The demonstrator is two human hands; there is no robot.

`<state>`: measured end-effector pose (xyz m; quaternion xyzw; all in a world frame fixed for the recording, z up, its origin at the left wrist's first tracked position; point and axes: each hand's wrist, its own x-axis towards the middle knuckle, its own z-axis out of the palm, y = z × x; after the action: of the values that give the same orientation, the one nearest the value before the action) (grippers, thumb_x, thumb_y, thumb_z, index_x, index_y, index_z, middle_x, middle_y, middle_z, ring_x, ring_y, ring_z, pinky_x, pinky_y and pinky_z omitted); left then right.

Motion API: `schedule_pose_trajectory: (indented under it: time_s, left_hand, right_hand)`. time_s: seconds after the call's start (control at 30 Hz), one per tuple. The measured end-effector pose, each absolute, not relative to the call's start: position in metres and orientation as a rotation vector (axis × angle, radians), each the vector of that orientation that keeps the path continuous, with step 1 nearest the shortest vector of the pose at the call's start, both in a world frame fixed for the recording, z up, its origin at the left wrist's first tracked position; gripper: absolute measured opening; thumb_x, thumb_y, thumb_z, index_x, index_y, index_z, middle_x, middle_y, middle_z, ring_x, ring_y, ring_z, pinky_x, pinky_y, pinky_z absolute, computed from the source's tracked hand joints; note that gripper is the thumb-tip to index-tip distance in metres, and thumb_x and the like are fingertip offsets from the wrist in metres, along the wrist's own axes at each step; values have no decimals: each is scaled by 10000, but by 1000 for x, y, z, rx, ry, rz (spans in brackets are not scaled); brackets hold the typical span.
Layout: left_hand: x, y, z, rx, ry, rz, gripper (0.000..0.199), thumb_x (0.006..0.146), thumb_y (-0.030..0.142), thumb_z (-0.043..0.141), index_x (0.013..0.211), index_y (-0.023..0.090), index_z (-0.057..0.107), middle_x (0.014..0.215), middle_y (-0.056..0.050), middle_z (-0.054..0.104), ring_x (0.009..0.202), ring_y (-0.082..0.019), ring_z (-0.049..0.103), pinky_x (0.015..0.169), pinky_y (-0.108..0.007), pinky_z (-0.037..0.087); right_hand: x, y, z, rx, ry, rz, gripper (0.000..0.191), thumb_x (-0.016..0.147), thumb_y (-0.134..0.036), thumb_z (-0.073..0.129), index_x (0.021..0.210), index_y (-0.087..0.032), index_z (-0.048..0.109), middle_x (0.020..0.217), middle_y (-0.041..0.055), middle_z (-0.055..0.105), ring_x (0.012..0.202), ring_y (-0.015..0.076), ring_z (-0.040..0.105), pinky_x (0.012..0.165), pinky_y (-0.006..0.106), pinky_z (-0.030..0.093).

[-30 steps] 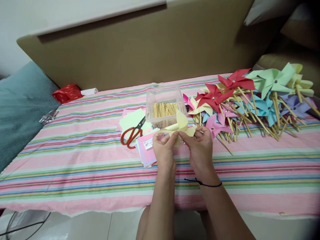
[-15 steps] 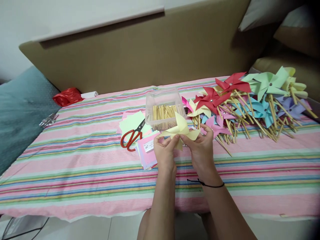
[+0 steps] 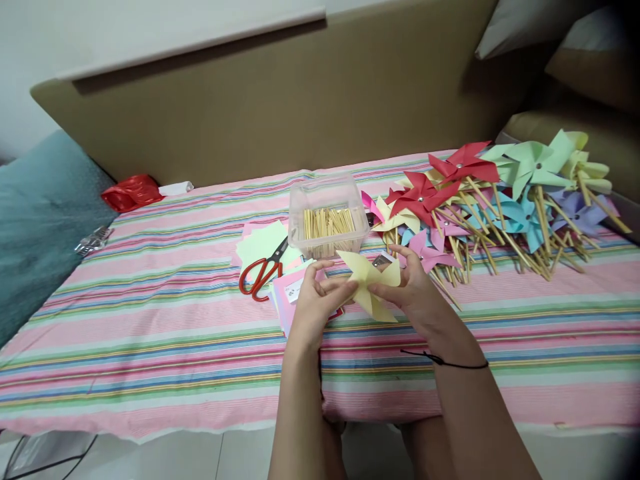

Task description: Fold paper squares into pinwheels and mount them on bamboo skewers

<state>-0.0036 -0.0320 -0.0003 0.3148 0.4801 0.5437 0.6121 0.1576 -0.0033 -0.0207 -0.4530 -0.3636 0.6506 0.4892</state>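
Observation:
A pale yellow paper pinwheel [image 3: 373, 303] is held between my two hands, its blades folded in and no stick visible on it. My left hand [image 3: 320, 297] pinches it from the left, thumb near the centre. From the other side my right hand [image 3: 415, 290] grips it, with the thumb also close to the middle. Just beyond stands a clear plastic box [image 3: 295, 230] with short wooden sticks [image 3: 327, 222] in it. Red-handled scissors [image 3: 261, 275] lie left of my hands on pale green paper sheets [image 3: 257, 243]. Pink sheets [image 3: 285, 307] lie partly under my left hand.
A heap of finished pinwheels on sticks [image 3: 500, 213] spreads over the right side of the striped cloth [image 3: 175, 313]. At the far left are a red plastic bag [image 3: 133, 193], a white item [image 3: 176, 189], a shiny metallic bundle [image 3: 94, 240] and a teal cushion [image 3: 45, 233].
The yellow pinwheel has turned and tipped so its face shows more, and it has come slightly nearer and lower. My hands have moved apart a little, both still on it.

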Motion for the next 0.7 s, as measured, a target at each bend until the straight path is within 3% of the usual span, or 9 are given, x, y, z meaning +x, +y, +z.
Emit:
schedule_pose_trajectory:
  time_s: [0.33,0.5,0.6,0.7]
  left_hand:
    - [6,-32,-2,817,1197,1236,561,598,260,840,980,217,431,625,17,713,498,-112,616,522,-194,467]
    - [7,-30,-5,800,1282,1330,580,581,240,818,996,223,413,612,9,713,471,-139,621,488,-216,470]
    - [2,-27,-7,728,1386,1445,579,571,223,807,993,225,410,614,7,714,446,-142,612,473,-220,459]
    - [-7,-24,-8,628,1429,1602,607,549,203,815,988,224,397,637,0,720,506,-148,651,548,-236,492]
  right_hand:
    - [153,-6,-15,-1179,-963,1524,926,457,-188,871,1233,-267,372,799,-50,655,650,164,659,572,261,544]
    - [152,-5,-8,-1143,-927,1544,943,470,-235,873,1258,-268,355,917,8,704,736,199,703,641,309,574]
    - [155,-2,-9,-1122,-923,1448,799,528,-295,859,1196,-265,420,962,35,728,804,207,710,689,326,572]
    - [164,1,-15,-1225,-981,1272,469,622,-348,805,1000,-217,561,833,40,746,734,188,698,656,297,544]
